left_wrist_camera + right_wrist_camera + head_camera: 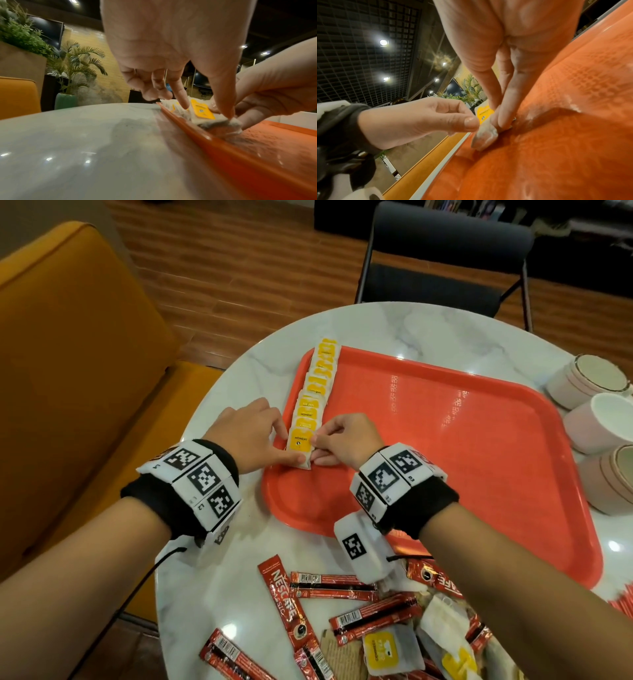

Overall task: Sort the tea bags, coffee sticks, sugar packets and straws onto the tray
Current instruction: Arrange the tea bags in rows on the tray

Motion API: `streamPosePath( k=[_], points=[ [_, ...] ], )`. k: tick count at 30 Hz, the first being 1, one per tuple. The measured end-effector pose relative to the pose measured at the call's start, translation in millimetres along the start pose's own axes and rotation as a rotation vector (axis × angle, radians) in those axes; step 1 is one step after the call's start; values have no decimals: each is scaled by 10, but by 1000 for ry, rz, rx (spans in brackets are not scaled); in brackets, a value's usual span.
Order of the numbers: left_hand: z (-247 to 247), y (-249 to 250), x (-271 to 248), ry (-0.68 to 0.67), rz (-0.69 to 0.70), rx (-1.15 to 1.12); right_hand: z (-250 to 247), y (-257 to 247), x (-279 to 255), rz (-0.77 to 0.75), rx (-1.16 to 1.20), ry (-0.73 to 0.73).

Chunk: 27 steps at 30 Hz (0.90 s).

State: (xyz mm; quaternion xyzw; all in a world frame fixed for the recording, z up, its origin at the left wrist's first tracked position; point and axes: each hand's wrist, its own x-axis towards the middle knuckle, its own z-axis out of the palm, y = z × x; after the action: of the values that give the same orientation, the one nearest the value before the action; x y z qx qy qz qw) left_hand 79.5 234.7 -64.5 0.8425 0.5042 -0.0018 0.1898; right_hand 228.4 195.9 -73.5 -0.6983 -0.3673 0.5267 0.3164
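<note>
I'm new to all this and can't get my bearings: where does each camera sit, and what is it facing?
Head: on the head, looking down at the table, tray and both hands, left hand, right hand.
Left wrist: under the left hand, looking along its fingers at the tea bag.
Right wrist: under the right hand, facing the left hand.
All share the tea bag.

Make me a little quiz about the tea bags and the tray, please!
1. True or false: the tea bags lie in a row along the left edge of the red tray.
2. Which things still lie on the table near the person? A. coffee sticks B. spoons C. bananas
3. Fill in: the left hand and right hand both pinch the nearest ____ bag.

Key: 1 true; 2 A, coffee sticks; 3 tea.
</note>
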Motion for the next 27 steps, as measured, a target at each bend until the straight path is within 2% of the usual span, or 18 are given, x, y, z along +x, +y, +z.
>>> streamPosePath(
  k=[3, 7, 12, 20, 24, 27],
  points=[
    [5, 58, 33, -53, -24, 108, 7, -7, 22, 15, -15, 22],
    [31, 100, 56, -67, -62, 124, -4, -10, 29, 4, -36, 35],
    [15, 112, 64, -64, -92, 71, -25, -33, 17, -11, -128, 44],
    [25, 114, 67, -55, -146, -6, -85, -43, -45, 11, -118, 8],
    [-29, 143, -11, -56, -157, -43, -235, -5, -217, 14, -129, -4],
    [-96, 216, -142, -51, -148, -62, -408, 71, -486, -49, -215, 0]
  ],
)
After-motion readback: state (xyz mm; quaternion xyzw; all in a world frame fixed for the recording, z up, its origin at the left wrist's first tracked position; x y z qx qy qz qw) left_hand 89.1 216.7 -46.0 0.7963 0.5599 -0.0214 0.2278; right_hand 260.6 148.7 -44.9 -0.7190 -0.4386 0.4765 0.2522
